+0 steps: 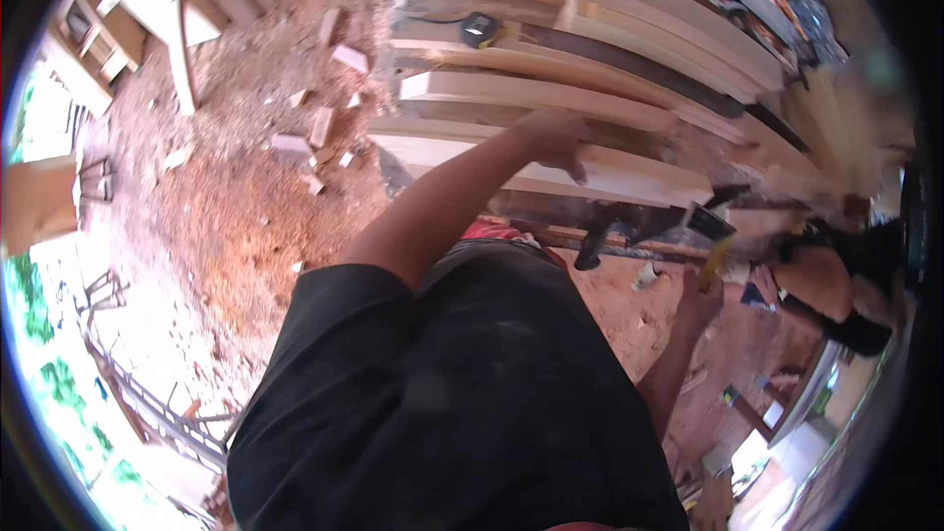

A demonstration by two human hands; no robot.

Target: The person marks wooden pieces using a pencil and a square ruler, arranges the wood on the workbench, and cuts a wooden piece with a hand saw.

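Observation:
My left hand (559,141) reaches across a pale wooden board (634,175), its fingers bent down over the upper face. The board lies lengthwise on the bench, nearest my body. My right hand (699,301) is closed round the yellow handle of a hammer (716,254), low on the right. The dark head of this tool is by the board's right end; whether they touch I cannot tell. Close by on the bench edge lies a black tool (594,236), partly blurred. Beyond my left hand, another pale board (531,98) lies roughly parallel.
A tape measure (480,30) rests among several more boards at the far side. Wood offcuts (322,126) and sawdust cover the ground to the left. Another person (836,280) is close on the right, a hand near my right hand. Stacked timber (162,5) stands upper left.

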